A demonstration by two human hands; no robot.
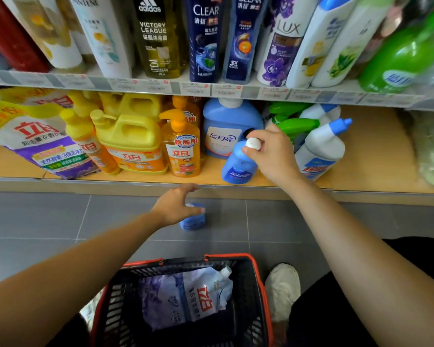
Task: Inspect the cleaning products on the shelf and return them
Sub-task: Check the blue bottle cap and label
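Observation:
My right hand [273, 156] grips the white cap of a small blue bottle [238, 166] that stands tilted on the front of the lower wooden shelf [211, 175]. My left hand [178, 206] hovers over a second small blue bottle [193, 220] on the grey floor tiles, fingers spread above its top; whether they touch it is unclear. A large blue detergent bottle [226, 128] stands behind the small one on the shelf.
Yellow and orange dish-soap bottles [135, 141], a purple refill bag [43, 144] and white spray bottles [321, 149] fill the lower shelf. Shampoo bottles line the upper shelf [211, 88]. A red basket [261, 284] with a refill pouch [186, 296] sits on the floor by my shoe [283, 289].

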